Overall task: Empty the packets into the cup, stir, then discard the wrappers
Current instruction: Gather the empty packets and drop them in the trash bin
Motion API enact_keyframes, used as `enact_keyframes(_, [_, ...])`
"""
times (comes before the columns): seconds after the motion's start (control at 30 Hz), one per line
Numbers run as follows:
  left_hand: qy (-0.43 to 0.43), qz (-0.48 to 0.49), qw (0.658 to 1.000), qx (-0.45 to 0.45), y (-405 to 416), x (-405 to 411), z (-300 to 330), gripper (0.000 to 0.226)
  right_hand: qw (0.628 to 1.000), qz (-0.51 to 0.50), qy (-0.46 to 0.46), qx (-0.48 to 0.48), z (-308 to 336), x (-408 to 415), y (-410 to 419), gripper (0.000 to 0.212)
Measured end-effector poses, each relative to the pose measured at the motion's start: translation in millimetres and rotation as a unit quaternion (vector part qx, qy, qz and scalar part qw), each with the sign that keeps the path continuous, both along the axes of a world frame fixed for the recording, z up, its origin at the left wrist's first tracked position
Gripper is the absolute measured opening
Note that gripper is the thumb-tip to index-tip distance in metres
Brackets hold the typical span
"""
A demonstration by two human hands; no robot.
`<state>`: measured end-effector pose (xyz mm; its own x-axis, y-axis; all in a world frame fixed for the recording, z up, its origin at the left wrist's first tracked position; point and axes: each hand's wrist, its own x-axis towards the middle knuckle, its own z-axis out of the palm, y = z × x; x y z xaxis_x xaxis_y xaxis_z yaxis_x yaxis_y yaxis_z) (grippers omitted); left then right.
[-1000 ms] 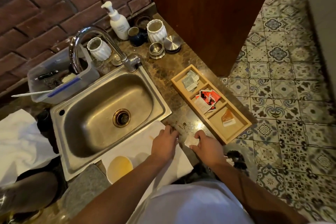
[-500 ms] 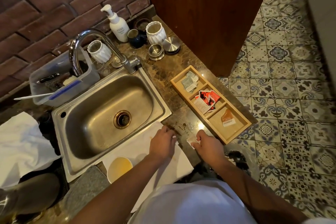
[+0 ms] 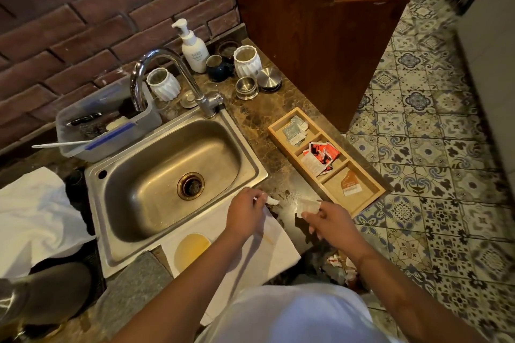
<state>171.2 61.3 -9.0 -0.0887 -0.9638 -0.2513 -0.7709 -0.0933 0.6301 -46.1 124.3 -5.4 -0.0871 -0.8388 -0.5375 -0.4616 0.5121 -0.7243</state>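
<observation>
Your cup (image 3: 192,250) sits on the white cloth (image 3: 274,242) just inward of your left wrist, holding a pale yellow-orange liquid. Beyond your right hand, the wooden tray (image 3: 370,198) has three compartments: the one nearest that hand holds a single orange-and-white packet (image 3: 349,183), the middle one a heap of red, white and black packets (image 3: 320,157), and the farthest one a few grey packets (image 3: 294,131). Past your left hand lies the steel sink (image 3: 172,172), its basin bare but for the drain. Your right hand (image 3: 331,220) pinches a torn white wrapper (image 3: 306,205) between thumb and fingertips, the wrapper sticking out from the grip toward the tray and held just above the marble counter (image 3: 281,178). Your left hand (image 3: 245,213) is closed on a small white scrap (image 3: 271,200) that pokes out of its fingertips toward your right hand; the two pieces are near each other but apart. Below your right forearm, a bin (image 3: 334,267) holds crumpled wrappers, though its contents are dim and hard to tell apart.
</observation>
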Motion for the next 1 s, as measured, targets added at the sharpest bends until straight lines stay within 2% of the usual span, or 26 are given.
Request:
enact_keyframes(0.13, [0.038,-0.012,0.999,-0.006,4.5,6.3,17.8,0.020,0.995,-0.072,-0.067,-0.034,26.6,12.2,8.0,0.013])
enact_keyframes(0.3, [0.142,-0.015,0.990,0.001,17.3,23.0,56.6,0.012,0.978,-0.144,-0.116,-0.093,63.9,35.6,17.8,0.014])
enact_keyframes(0.5, [0.235,-0.044,0.971,0.020,40.4,42.4,91.3,0.013,0.948,-0.213,-0.194,-0.136,82.3,59.5,40.3,0.013])
enact_keyframes(0.6, [0.258,-0.063,0.964,0.036,51.6,45.5,99.0,0.015,0.940,-0.241,-0.199,-0.134,82.8,66.2,62.5,0.016])
enact_keyframes(0.77, [0.283,-0.093,0.952,0.076,73.0,34.4,100.4,0.021,0.929,-0.290,-0.180,-0.141,79.9,57.4,115.7,0.007])
enact_keyframes(0.87, [0.280,-0.110,0.948,0.102,90.5,17.4,96.1,0.019,0.935,-0.302,-0.133,-0.128,82.6,46.5,150.5,0.013])
enact_keyframes(1.0, [0.278,-0.142,0.940,0.134,116.2,-9.8,82.9,0.015,0.912,-0.361,-0.148,-0.129,79.1,29.4,184.3,0.022])
